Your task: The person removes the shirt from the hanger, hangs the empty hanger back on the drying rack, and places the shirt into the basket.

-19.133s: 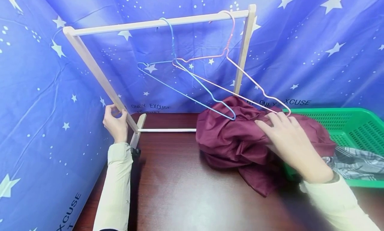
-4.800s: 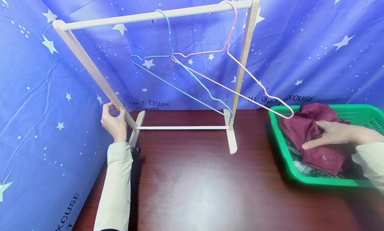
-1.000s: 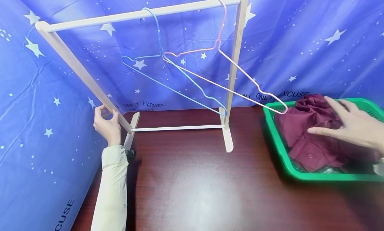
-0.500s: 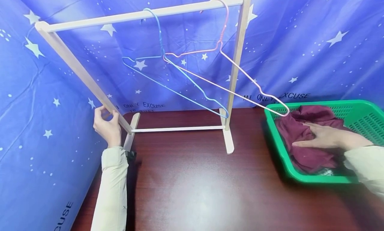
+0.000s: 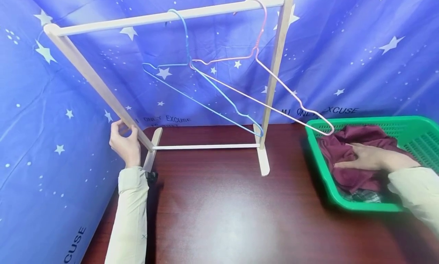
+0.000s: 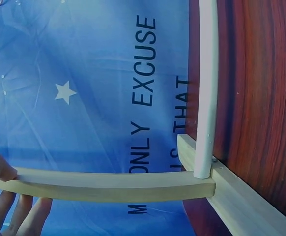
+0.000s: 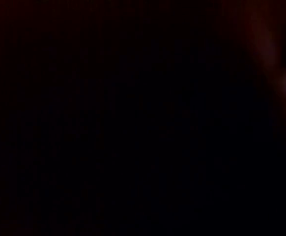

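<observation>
My left hand (image 5: pixel 125 144) pinches the lower part of the left post (image 5: pixel 92 77) of a wooden garment rack. In the left wrist view, thumb and fingers lie on either side of that post (image 6: pixel 108 186). My right hand (image 5: pixel 370 157) rests on a crumpled maroon shirt (image 5: pixel 363 132) inside the green basket (image 5: pixel 363 207), thumb spread and pressing into the cloth. Part of the fingers is hard to make out there. A plaid cloth (image 5: pixel 367 196) shows under the shirt. The right wrist view is almost wholly dark.
A blue wire hanger (image 5: pixel 205 109) and a pink wire hanger (image 5: pixel 281 81) hang bare from the rack's top bar (image 5: pixel 137 21). The pink one's tip reaches over the basket's left edge. Behind stands a blue star-patterned curtain (image 5: pixel 212 100); the brown table (image 5: pixel 212 203) lies below.
The maroon shirt went from the table in front of the rack into the basket. My right hand lifted with spread fingers, then came down and pressed the shirt lower. My left hand stayed on the post.
</observation>
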`<state>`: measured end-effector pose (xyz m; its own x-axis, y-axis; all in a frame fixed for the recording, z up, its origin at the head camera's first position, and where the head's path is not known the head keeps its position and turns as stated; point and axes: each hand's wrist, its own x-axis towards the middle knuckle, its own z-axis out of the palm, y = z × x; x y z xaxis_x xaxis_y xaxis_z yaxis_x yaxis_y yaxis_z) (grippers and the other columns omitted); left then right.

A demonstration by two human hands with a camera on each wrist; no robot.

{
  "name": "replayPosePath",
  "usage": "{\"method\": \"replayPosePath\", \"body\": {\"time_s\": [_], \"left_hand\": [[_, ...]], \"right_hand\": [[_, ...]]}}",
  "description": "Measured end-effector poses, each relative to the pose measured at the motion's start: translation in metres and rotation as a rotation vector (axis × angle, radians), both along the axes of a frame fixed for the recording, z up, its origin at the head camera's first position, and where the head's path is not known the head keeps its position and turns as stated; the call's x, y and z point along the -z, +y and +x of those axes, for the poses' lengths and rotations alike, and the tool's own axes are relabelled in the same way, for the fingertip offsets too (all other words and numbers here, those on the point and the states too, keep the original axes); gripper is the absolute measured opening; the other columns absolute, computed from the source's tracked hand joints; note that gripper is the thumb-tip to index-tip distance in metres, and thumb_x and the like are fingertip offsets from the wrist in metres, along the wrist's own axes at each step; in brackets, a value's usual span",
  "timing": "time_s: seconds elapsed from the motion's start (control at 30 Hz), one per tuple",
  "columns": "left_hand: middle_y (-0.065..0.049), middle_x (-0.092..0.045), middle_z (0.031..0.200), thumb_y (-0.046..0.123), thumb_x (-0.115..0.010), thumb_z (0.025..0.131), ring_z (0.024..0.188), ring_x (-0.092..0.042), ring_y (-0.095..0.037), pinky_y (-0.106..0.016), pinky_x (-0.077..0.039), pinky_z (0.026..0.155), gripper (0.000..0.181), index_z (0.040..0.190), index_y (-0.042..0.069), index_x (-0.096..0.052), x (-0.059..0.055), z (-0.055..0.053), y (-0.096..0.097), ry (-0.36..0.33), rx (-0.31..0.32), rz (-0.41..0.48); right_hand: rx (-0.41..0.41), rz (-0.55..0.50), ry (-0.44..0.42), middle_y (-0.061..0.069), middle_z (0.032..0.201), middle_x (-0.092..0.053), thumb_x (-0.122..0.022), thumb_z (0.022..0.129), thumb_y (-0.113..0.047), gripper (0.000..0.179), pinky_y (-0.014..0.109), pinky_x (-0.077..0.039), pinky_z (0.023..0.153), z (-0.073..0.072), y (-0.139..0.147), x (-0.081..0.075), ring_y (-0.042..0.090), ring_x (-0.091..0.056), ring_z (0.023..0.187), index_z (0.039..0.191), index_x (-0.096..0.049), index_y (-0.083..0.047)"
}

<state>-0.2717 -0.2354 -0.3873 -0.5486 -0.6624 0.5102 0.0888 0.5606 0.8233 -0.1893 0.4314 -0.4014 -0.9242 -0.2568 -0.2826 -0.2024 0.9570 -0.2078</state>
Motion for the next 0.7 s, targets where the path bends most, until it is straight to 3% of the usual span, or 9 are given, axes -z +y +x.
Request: {"method": "replayPosePath", "body": {"time_s": [0.13,0.3,0.47,0.57,0.7], "left_hand": [[-0.008,-0.074,0.103,0.009,-0.07,0.083,0.091,-0.07,-0.025,-0.037,-0.046,0.095,0.027,0.111,0.008,-0.069,0.003,-0.001,0.003,-0.023,0.019,-0.007],[-0.008,-0.074,0.107,0.009,-0.07,0.085,0.092,-0.069,-0.024,-0.038,-0.05,0.093,0.029,0.114,0.009,-0.07,0.007,0.003,0.006,-0.055,0.035,-0.005],[-0.004,-0.074,0.107,0.01,-0.07,0.086,0.088,-0.067,-0.013,-0.02,-0.052,0.076,0.031,0.117,0.01,-0.07,0.009,0.009,0.008,-0.064,0.051,-0.022],[-0.005,-0.074,0.108,0.011,-0.069,0.086,0.088,-0.067,-0.01,-0.013,-0.05,0.073,0.032,0.118,0.009,-0.069,0.008,0.013,0.009,-0.053,0.062,-0.027],[-0.006,-0.073,0.109,0.01,-0.069,0.087,0.091,-0.067,-0.011,-0.025,-0.057,0.078,0.034,0.12,0.006,-0.067,0.006,0.019,0.011,-0.029,0.079,-0.001]], "right_hand": [[0.036,0.015,0.021,0.048,0.137,-0.036,-0.065,0.086,-0.056,0.099,0.074,-0.039,0.089,0.006,0.003,-0.002,0.068,-0.041,0.118,0.139,-0.035,0.022],[0.062,0.067,0.036,0.048,0.138,-0.029,-0.058,0.09,-0.06,0.1,0.078,-0.035,0.088,0.011,0.003,-0.016,0.071,-0.034,0.12,0.144,-0.028,0.019],[0.075,0.062,0.126,0.043,0.137,-0.033,-0.061,0.089,-0.059,0.099,0.081,-0.032,0.089,0.015,0.0,-0.032,0.068,-0.034,0.122,0.145,-0.027,0.015],[0.081,0.048,0.182,0.041,0.138,-0.034,-0.064,0.088,-0.057,0.098,0.081,-0.031,0.088,0.018,-0.004,-0.043,0.064,-0.034,0.124,0.147,-0.027,0.012],[0.089,0.009,0.253,0.037,0.141,-0.035,-0.066,0.088,-0.054,0.094,0.081,-0.033,0.086,0.024,-0.014,-0.057,0.06,-0.035,0.125,0.151,-0.027,0.004]]}}
